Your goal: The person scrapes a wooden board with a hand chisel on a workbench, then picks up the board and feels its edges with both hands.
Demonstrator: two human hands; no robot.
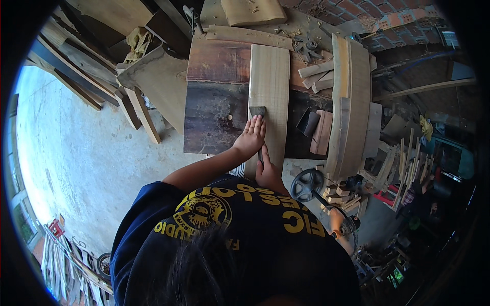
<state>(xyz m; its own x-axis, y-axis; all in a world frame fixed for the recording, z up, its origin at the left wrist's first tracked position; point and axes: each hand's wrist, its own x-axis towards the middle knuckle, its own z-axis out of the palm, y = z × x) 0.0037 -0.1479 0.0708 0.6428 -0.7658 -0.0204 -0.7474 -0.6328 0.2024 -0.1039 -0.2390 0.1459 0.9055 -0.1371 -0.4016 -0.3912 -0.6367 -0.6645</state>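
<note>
A long pale wooden board (270, 76) lies on the dark workbench, pointing away from me. On it rests a wide flat-bladed hand tool that looks like a chisel (258, 110), its blade edge facing away. My left hand (250, 136) lies over the tool just behind the blade, fingers stretched out flat and pressing down. Behind it, nearer my body, my right hand (268, 172) is closed round the handle, with one finger straight along it. The left hand hides much of the tool's middle.
The dark bench top (217, 112) extends left of the board. To the right lie small wood offcuts (317, 75), a reddish block (321, 132) and a long plank (352, 112). Boards lean at the far left (76, 76). A wheel (307, 184) stands near my right side.
</note>
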